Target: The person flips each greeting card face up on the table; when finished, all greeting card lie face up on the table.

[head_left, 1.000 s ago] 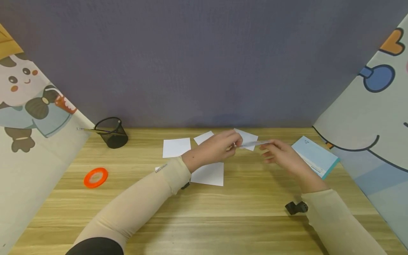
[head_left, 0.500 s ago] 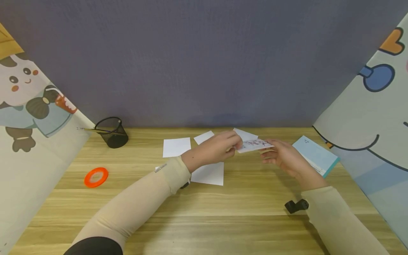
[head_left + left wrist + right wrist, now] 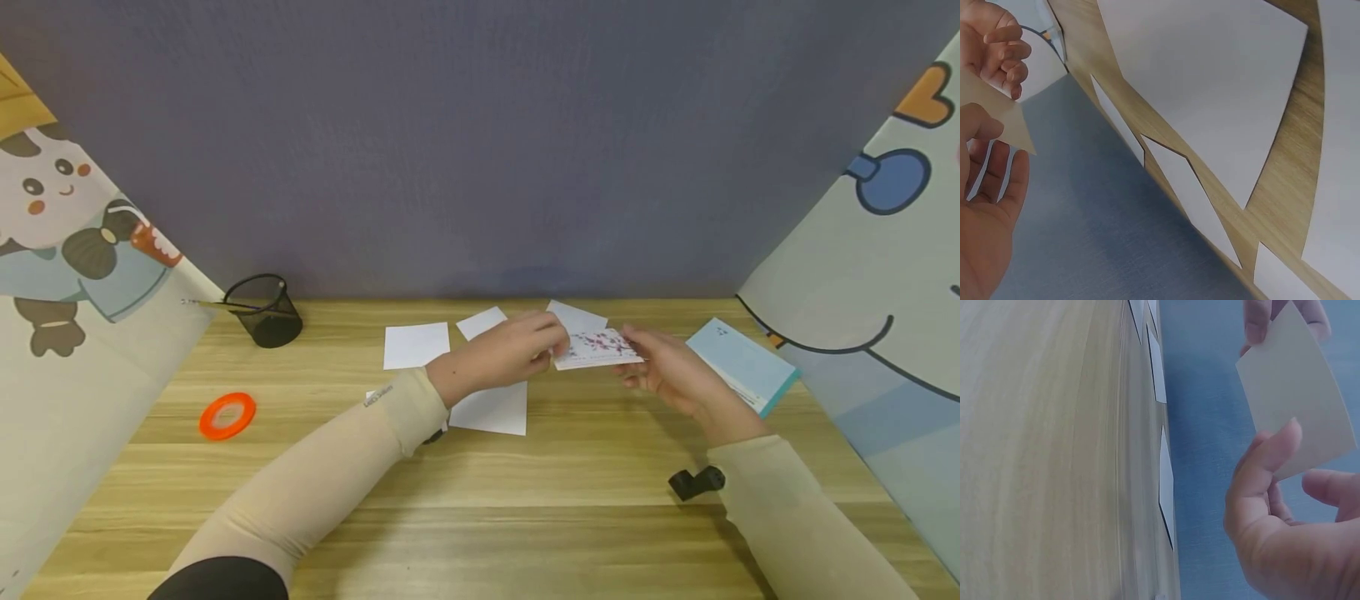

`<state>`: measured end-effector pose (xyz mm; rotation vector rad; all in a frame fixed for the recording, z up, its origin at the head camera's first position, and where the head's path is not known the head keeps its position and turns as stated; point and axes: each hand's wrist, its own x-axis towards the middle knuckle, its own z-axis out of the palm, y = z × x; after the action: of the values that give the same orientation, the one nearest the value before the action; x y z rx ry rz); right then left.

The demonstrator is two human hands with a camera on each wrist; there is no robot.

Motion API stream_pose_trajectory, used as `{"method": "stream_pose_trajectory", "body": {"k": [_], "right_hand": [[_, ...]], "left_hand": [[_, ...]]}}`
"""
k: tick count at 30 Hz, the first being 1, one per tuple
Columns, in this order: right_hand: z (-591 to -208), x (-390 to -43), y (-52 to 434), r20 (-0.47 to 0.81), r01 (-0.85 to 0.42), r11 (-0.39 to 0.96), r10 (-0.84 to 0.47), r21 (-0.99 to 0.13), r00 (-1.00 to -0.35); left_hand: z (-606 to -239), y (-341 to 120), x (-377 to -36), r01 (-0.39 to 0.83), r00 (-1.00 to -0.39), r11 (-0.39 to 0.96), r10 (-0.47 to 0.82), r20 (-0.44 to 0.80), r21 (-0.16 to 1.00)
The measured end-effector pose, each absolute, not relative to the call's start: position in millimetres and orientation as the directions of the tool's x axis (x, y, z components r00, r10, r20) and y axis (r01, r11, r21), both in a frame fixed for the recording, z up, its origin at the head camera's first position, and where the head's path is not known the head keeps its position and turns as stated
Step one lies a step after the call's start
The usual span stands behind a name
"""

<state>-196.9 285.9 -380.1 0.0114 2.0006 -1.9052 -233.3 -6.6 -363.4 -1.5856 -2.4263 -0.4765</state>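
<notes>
Small white card w/ red-and-dark speckled print on top face, plain cream on its other side in the wrist views; beige sleeves on both arms, left one black at the upper end. Light wood-grain worktop carries plain white square paper sheets, a pale blue booklet w/ teal edge, an orange tape ring, a black wire-mesh pen cup & a small black clip. Back wall grey-purple; side panels pale w/ cartoon prints in brown, blue & orange.
</notes>
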Motion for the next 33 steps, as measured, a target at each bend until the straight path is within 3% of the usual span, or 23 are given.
{"method": "stream_pose_trajectory", "body": {"k": [7, 24, 29, 33], "right_hand": [[-382.3, -197.0, 284.9, -0.242, 0.210, 0.147, -0.254, -0.967, -0.936], [-390.1, -195.1, 282.9, -0.239, 0.194, 0.194, -0.246, -0.962, -0.939], [-390.4, -194.4, 283.1, -0.237, 0.194, 0.189, -0.239, -0.963, -0.942], [-390.7, -194.4, 283.2, -0.236, 0.195, 0.182, -0.240, -0.964, -0.942]], "left_hand": [[-364.7, -7.3, -233.9, 0.930, -0.368, 0.342, 0.858, 0.358, 0.136], [-372.1, -8.1, -233.4, 0.922, -0.383, 0.371, 0.841, 0.381, 0.107], [-372.1, -7.9, -233.6, 0.900, -0.434, 0.407, 0.826, 0.359, 0.153], [-370.3, -7.4, -232.8, 0.824, -0.554, 0.469, 0.786, 0.275, 0.319]]}}
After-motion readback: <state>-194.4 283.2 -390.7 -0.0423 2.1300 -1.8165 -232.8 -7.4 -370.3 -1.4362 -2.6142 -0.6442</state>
